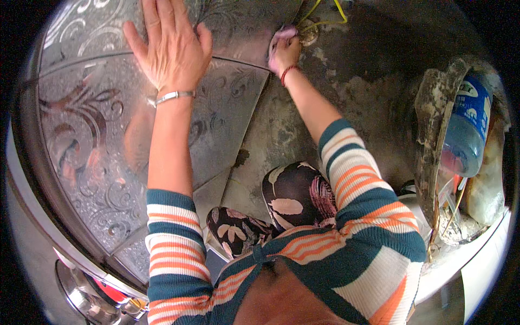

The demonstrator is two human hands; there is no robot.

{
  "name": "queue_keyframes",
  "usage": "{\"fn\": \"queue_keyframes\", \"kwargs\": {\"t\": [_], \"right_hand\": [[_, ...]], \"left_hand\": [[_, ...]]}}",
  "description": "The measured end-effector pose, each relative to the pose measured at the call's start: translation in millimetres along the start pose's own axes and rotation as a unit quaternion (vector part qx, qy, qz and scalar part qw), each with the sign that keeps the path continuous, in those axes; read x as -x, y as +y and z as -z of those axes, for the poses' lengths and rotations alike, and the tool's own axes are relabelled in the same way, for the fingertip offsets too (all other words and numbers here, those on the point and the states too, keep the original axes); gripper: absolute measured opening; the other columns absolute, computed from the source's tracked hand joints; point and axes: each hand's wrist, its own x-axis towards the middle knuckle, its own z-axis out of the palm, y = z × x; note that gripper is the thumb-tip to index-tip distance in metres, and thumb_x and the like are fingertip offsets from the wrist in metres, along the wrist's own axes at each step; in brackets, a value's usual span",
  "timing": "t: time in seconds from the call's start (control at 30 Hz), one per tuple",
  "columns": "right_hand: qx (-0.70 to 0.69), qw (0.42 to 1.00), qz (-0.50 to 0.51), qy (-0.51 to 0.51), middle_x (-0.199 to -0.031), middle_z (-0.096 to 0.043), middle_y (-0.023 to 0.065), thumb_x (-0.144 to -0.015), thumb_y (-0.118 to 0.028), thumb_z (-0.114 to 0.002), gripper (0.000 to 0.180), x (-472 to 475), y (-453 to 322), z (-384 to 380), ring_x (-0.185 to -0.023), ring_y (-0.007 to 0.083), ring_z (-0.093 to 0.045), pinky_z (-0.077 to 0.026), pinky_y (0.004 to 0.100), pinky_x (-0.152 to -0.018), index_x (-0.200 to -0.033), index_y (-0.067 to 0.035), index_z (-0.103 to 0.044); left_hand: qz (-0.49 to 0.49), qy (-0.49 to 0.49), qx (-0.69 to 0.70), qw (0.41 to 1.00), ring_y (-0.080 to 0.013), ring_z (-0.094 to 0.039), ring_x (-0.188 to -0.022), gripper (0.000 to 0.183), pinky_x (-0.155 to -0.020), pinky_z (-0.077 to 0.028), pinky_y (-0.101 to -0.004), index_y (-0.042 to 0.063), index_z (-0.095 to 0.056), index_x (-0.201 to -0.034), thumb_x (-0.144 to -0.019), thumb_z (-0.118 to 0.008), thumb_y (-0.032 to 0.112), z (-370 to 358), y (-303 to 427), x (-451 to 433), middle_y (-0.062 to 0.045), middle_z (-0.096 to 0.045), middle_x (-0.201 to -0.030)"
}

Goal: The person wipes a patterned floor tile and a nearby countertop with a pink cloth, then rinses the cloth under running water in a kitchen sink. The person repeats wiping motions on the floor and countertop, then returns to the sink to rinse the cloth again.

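Observation:
My left hand point(172, 53) lies flat with spread fingers on a glossy grey tiled surface point(215, 101) with raised scroll patterns; a metal band circles that wrist. Farther to the right, my right hand point(285, 53) grips a pink cloth point(287, 33) at the tiles' right edge, low by the grey floor. A red cord bracelet is on the right wrist. Beside the right hand runs a thin yellow cord point(328, 22), near a small pale round thing that is too blurred to name. The fingertips of my left hand touch the frame's upper edge.
My knees in patterned trousers point(298, 195) are in front of me. At the right, a blue-labelled plastic bottle point(467, 126) leans behind a rough, stained slab point(434, 122), near a clear bag. Shiny metal cookware point(85, 296) stands at the lower left, beyond a curved rim. The stained floor point(357, 97) is uneven in colour.

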Motion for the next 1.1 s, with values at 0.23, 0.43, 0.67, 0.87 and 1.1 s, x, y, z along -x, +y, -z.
{"fn": "queue_keyframes", "kwargs": {"t": [0.23, 0.43, 0.67, 0.87, 1.1], "right_hand": [[0.081, 0.989, -0.013, -0.126, -0.104, -0.059, 0.0177, -0.09, -0.014, -0.056, 0.022, 140.9, -51.7, 1.7, -0.099, 0.0293, -0.057, -0.044, 0.0373, -0.088, -0.106, 0.002, -0.052], [-0.002, 0.971, 0.202, -0.124, -0.095, -0.049, 0.0199, -0.083, -0.012, -0.062, 0.021, 151.8, -133.5, -17.8, -0.092, 0.0352, -0.048, -0.04, 0.0422, -0.083, -0.093, 0.001, -0.049], [0.085, 0.979, 0.148, -0.115, -0.108, -0.051, 0.026, -0.084, -0.013, -0.059, 0.027, 140.9, -119.5, -26.3, -0.104, 0.0423, -0.049, -0.038, 0.0469, -0.092, -0.102, 0.003, -0.048], [0.064, 0.908, 0.396, -0.123, -0.098, -0.053, 0.0219, -0.084, -0.009, -0.061, 0.016, 184.0, -290.8, -69.5, -0.095, 0.0385, -0.052, -0.042, 0.0453, -0.085, -0.092, 0.0, -0.051], [-0.001, 0.789, 0.611, -0.061, -0.088, -0.053, 0.0168, -0.08, -0.014, -0.062, 0.017, 223.2, -403.8, -110.4, -0.089, 0.0374, -0.049, -0.04, 0.0457, -0.078, -0.088, -0.004, -0.051]], "left_hand": [[-0.031, 0.018, 0.11, 0.993, -0.0281, -0.022, -0.144, 0.079, -0.117, -0.012, -0.0501, 0.001, -0.031, -0.145, -0.075, -0.061, 0.019, 3.6, -20.6, 18.9, -0.015, -0.03, -0.153], [0.043, 0.133, 0.477, 0.867, -0.0302, -0.043, -0.132, 0.05, -0.108, -0.032, -0.0447, 0.006, -0.052, -0.133, -0.085, -0.059, 0.016, 11.0, -50.1, 91.5, -0.013, -0.048, -0.141], [0.151, 0.038, 0.491, 0.857, -0.0345, -0.049, -0.125, 0.046, -0.106, -0.037, -0.0417, 0.003, -0.052, -0.129, -0.083, -0.057, 0.003, 48.6, -83.6, 221.3, -0.018, -0.052, -0.134], [0.211, 0.03, 0.614, 0.76, -0.0331, -0.05, -0.123, 0.05, -0.104, -0.039, -0.0391, 0.003, -0.049, -0.133, -0.084, -0.059, 0.003, 51.1, -97.2, 230.0, -0.018, -0.052, -0.132], [0.205, 0.003, 0.638, 0.742, -0.035, -0.048, -0.125, 0.051, -0.105, -0.038, -0.0398, 0.002, -0.048, -0.133, -0.083, -0.057, 0.006, 55.2, -106.1, 233.6, -0.02, -0.051, -0.132]]}}
